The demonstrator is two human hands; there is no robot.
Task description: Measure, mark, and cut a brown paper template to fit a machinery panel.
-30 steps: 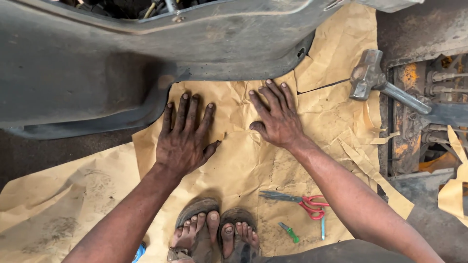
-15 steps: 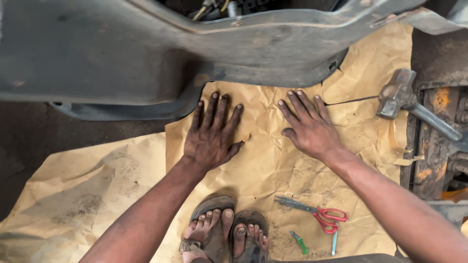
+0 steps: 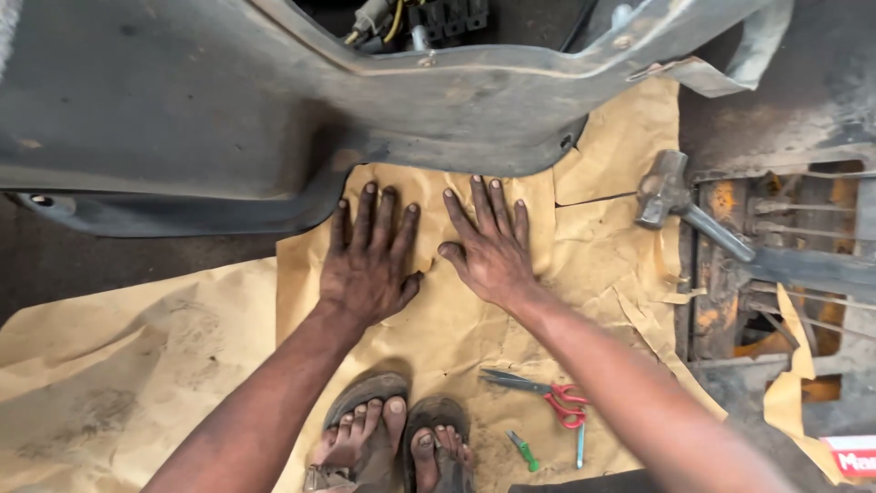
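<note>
Both hands are pressing flat on the brown paper sheet (image 3: 456,319), which is lying spread over the floor w/ creases & torn edges. Left hand (image 3: 368,265) is resting palm-down, fingers (image 3: 368,205) spread open, gripping nothing; tips are sitting just below the edge of the grey plastic body panel (image 3: 228,110). Right hand (image 3: 490,251) is lying right beside it, also palm-down, fingers (image 3: 497,201) open & splayed, holding nothing, thumbs nearly touching.

The panel is overlapping the paper's top edge; wiring & connectors (image 3: 401,18) are showing through its opening. Two feet in sandals (image 3: 392,438) are standing on the paper's near part, btwn the forearms. Red-handled scissors (image 3: 538,393) are lying on the paper just right of the feet, w/ a small green tool (image 3: 523,450) & a thin blue-tipped tool (image 3: 579,445) near them. A hammer (image 3: 684,205) is resting at the paper's right edge, head on the paper, handle running over the rusty metal frame (image 3: 776,265).
</note>
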